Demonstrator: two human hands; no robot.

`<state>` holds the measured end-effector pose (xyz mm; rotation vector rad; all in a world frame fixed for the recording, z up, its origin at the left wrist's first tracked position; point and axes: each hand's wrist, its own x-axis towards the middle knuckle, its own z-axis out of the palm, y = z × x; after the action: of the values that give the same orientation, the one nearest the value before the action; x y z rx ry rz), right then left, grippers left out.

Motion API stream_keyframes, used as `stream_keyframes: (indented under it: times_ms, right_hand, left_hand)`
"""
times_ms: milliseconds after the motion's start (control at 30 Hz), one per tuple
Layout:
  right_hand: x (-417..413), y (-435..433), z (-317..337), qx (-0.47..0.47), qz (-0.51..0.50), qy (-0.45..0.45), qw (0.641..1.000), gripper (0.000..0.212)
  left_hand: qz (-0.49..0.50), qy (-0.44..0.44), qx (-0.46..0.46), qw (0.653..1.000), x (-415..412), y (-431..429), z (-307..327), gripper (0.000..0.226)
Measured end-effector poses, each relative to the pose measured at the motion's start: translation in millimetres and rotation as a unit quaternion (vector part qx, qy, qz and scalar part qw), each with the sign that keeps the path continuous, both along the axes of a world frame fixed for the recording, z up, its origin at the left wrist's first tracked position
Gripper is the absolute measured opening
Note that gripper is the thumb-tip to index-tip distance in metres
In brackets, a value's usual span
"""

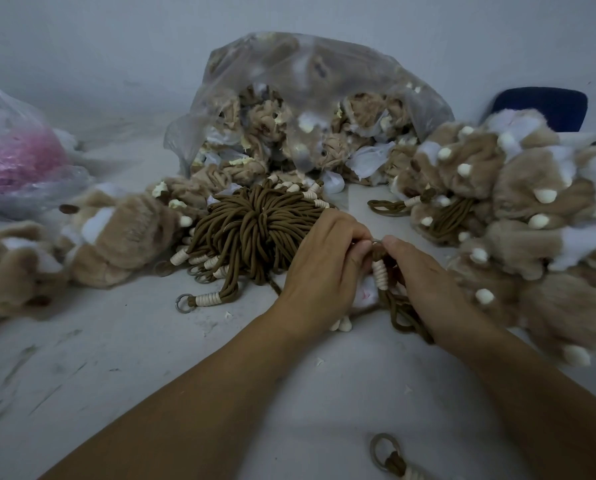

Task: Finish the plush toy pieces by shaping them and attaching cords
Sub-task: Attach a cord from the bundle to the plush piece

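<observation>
While both hands meet low over the white table point(116, 358), the left hand point(324, 261) and right hand point(424, 275) each pinch the ring end of one brown cord point(380, 276), both clamped on it. A bundle of cords point(251, 230) lies just left of them, with plush pieces point(518, 202) heaped to the right.

Plastic bag point(19, 150) with pink contents far left; blue chair back point(545, 105) upper right.

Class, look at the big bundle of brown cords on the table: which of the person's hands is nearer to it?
Left. The left hand is at the right edge of the bundle; the right hand sits farther right, both pinching one cord between them.
</observation>
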<state>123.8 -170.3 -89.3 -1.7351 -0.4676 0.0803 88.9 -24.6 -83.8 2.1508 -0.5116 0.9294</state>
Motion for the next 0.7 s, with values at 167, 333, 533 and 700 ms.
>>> stream_keyframes:
  times_ms: [167, 333, 533, 700]
  right_hand:
    - [2, 2, -3, -0.002, -0.018, -0.016, 1.0, 0.045]
    - [5, 3, -11, -0.034, -0.026, -0.056, 0.997, 0.039]
    - [0, 3, -1, -0.048, -0.045, -0.116, 0.991, 0.042]
    - [-1, 3, 0, -0.057, -0.045, -0.113, 0.991, 0.042]
  left_hand:
    - [0.002, -0.003, 0.012, 1.0, 0, -1, 1, 0.009]
    - [-0.006, 0.008, 0.01, 1.0, 0, -1, 1, 0.004]
    - [-0.014, 0.075, -0.04, 0.996, -2, 0, 1, 0.008]
    - [-0.043, 0.112, -0.096, 0.988, -4, 1, 2, 0.01]
